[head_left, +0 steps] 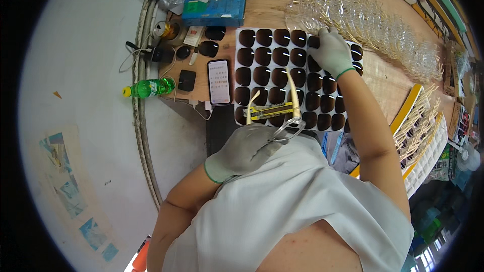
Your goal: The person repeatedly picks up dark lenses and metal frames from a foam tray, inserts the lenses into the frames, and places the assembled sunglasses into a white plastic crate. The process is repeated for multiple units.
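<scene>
My left hand (243, 151), in a grey glove with a green cuff, is closed around a pair of glasses (290, 130) near my lap. Their cream temples stick up, and a yellow-and-black strip (272, 112) shows between them. My right hand (330, 53), gloved alike, reaches to the far right part of a white tray (237, 45) holding rows of brown sunglass lenses (261, 75). Its fingers are bent down among the lenses, beside one dark lens (313, 42); whatever they pinch is hidden beneath them.
Left of the tray lie a lit phone (219, 81), loose dark lenses (208, 48) and a green bottle (151, 88). A blue box (215, 0) stands behind. Clear glasses (373, 22) are heaped at the far right. Nearer, thin cream temples (416, 126) fill a yellow-edged tray.
</scene>
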`<action>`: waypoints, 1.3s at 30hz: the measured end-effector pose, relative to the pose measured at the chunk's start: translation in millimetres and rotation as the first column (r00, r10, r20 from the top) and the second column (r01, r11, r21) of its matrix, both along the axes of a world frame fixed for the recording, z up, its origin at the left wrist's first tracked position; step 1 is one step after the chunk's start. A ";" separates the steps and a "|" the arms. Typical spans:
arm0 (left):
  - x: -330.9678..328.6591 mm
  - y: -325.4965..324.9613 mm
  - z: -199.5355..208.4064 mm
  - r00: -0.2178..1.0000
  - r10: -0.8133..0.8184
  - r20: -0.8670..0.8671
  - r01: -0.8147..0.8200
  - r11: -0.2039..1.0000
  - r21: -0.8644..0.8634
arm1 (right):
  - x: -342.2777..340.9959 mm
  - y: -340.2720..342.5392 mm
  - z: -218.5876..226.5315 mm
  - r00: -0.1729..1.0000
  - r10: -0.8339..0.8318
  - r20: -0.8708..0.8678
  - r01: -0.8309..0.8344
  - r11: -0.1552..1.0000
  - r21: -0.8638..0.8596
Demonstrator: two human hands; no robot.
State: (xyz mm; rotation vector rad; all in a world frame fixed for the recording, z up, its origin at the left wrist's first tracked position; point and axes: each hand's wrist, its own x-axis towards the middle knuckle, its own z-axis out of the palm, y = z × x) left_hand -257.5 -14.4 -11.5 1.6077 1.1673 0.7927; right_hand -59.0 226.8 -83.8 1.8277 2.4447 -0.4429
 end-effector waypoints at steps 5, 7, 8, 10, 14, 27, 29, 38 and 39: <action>-22.1 -5.8 11.1 0.994 -0.029 0.107 0.037 0.997 -0.074 | 19.1 -52.1 15.3 0.924 0.157 -0.348 -0.132 0.987 0.096; -34.9 -5.0 8.8 0.986 0.132 0.100 -0.115 0.981 -0.157 | 17.2 -99.6 52.0 0.831 0.134 -0.541 -0.135 0.990 0.038; -38.7 -2.7 6.5 0.974 0.204 0.094 -0.183 0.963 -0.198 | 15.8 -126.6 63.2 0.691 0.039 -0.721 -0.087 0.996 -0.030; -41.1 5.6 -6.8 0.978 0.167 0.124 -0.141 0.970 -0.199 | 19.8 -172.2 72.1 0.441 -0.218 -0.870 -0.074 0.958 -0.277; -16.7 20.3 3.2 0.986 -0.067 0.152 0.092 0.982 -0.167 | -7.3 -219.4 93.1 0.101 -0.381 -0.919 0.115 0.922 -0.370; 61.2 39.1 45.0 0.932 -0.308 0.192 0.339 0.926 -0.163 | 104.2 -211.6 108.8 0.056 -0.620 -0.783 -0.210 0.759 -0.616; 76.4 38.5 51.8 0.914 -0.373 0.162 0.400 0.896 -0.192 | 135.5 -205.9 108.6 0.169 -0.637 -0.752 -0.303 0.693 -0.655; 115.2 45.6 53.9 0.993 -0.114 -0.015 0.112 0.990 -0.089 | 145.9 -171.0 75.0 0.031 -0.707 -0.706 -0.335 0.658 -0.674; 114.8 45.2 55.0 0.996 -0.080 -0.042 0.078 0.995 -0.059 | 142.5 -166.7 65.7 0.076 -0.676 -0.733 -0.322 0.679 -0.660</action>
